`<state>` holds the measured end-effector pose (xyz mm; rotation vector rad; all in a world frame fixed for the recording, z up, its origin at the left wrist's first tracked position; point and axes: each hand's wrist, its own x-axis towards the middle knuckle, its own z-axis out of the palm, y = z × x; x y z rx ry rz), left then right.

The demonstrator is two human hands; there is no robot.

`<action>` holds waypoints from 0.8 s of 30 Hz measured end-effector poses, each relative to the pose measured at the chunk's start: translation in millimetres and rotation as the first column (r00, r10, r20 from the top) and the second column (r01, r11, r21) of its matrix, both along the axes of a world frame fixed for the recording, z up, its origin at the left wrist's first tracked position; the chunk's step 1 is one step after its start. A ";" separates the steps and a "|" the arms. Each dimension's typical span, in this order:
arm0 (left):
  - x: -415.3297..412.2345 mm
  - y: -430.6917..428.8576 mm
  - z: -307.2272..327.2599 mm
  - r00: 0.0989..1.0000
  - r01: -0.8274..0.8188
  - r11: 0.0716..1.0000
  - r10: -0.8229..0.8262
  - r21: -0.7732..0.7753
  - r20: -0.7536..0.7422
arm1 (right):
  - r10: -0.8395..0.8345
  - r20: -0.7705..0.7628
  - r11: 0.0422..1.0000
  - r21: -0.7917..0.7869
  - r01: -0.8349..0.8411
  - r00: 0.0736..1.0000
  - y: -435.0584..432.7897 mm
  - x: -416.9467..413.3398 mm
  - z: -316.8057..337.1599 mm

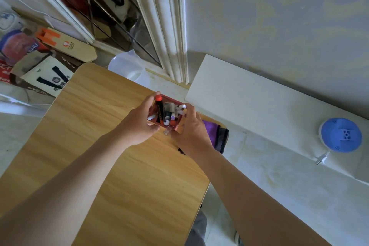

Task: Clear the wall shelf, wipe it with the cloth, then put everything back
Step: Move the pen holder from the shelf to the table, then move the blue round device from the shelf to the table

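Both hands are on a small red rectangular pen holder [172,101] over the far end of the light wood-grain tabletop [119,166]. The left hand [137,126] grips its left side, fingers wrapped along the far edge and thumb curled at the near edge. The right hand [191,132] clasps the right side, fingertips at the far rim. Whether the holder rests on the tabletop or is held just above it, cannot tell.

The holder is packed with upright pens and markers; a black marker with a red cap [158,98] stands at the left, and a white-capped pen [182,106] leans right.

A purple and dark grey cloth [212,128] lies at the tabletop's far right corner, partly hidden behind the right hand.

The white wall shelf [249,102] runs along the pale patterned wall, to the right of the hands and apart from the tabletop. A round blue plastic object [341,135] sits on it toward the right end, with a small silvery fitting [321,159] just beside it near the front edge.

A white plastic tub [123,66] sits past the tabletop's far edge. Printed paper bags and boxes [65,44] are piled on the floor at left.
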<state>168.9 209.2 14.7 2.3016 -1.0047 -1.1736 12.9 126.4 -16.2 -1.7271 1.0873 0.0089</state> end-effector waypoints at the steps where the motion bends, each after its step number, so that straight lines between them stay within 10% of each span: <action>1: 0.8 0.6 1.5 1.000 0.008 1.000 -0.007 0.020 -0.003 | 0.005 -0.001 1.000 0.012 -0.005 1.000 -1.8 -3.0 1.5; 13: -10.2 -55.9 80.7 0.990 0.047 0.994 -0.033 -0.100 0.139 | -0.089 0.005 0.996 -0.027 0.089 0.996 -42.7 -74.9 20.5; 24: -188.3 -171.3 68.3 0.971 0.238 0.935 -0.240 -0.262 0.024 | -0.383 0.015 0.917 -0.113 0.382 0.924 -120.6 -214.2 34.1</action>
